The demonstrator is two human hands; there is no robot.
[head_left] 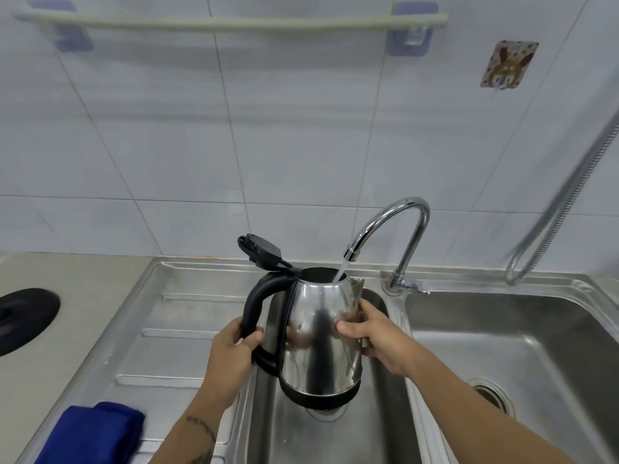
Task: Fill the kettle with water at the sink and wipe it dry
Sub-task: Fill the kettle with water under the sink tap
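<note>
A steel kettle (318, 333) with a black handle and base hangs upright over the small middle sink basin (378, 413). Its black lid (259, 252) stands flipped open at the back. My left hand (231, 346) grips the black handle. My right hand (371, 333) holds the kettle's right side, thumb on the front and fingers round the body. Water runs from the chrome tap (392, 226) straight into the open top. A folded blue cloth (97, 433) lies on the steel draining board at the bottom left.
A larger sink basin (522, 346) with a drain lies to the right. The ribbed draining board (174, 329) is to the left, with a black round kettle base (23, 316) on the counter beyond it. A metal hose (566, 199) hangs at the right wall.
</note>
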